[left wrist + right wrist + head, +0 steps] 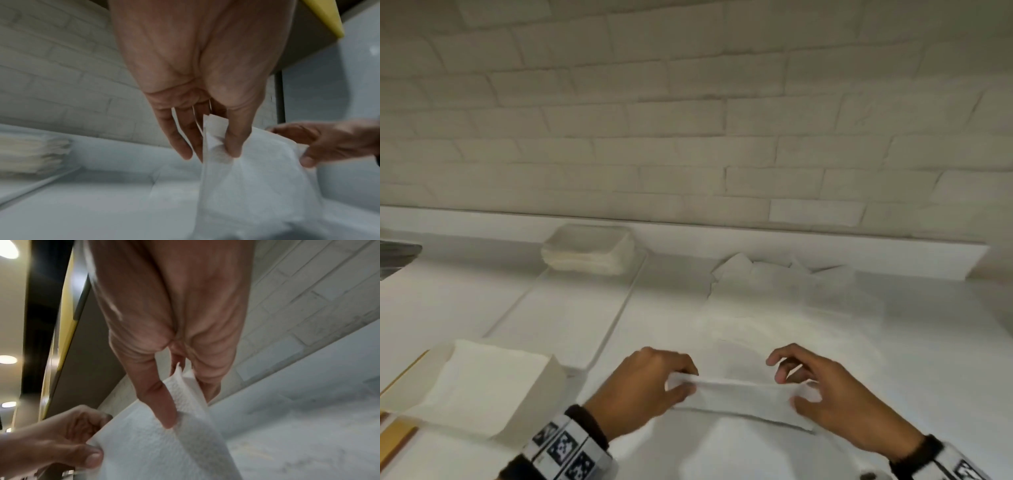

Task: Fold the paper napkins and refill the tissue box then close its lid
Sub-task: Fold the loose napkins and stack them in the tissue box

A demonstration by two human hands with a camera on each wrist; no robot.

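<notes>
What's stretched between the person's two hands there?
A folded white paper napkin spans the gap, the left hand pinching one end and the right hand the other; the head view shows it best.

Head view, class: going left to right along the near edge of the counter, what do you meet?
Tissue box filled with napkins → left hand → folded napkin pinched at both ends → right hand.

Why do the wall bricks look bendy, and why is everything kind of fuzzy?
Head view: the wide lens curves the brick wall; the white napkin barely stands out from the white counter. Left wrist view: dim, with the napkin stack blurred. Right wrist view: ceiling lights glare, and the left hand is soft.
</notes>
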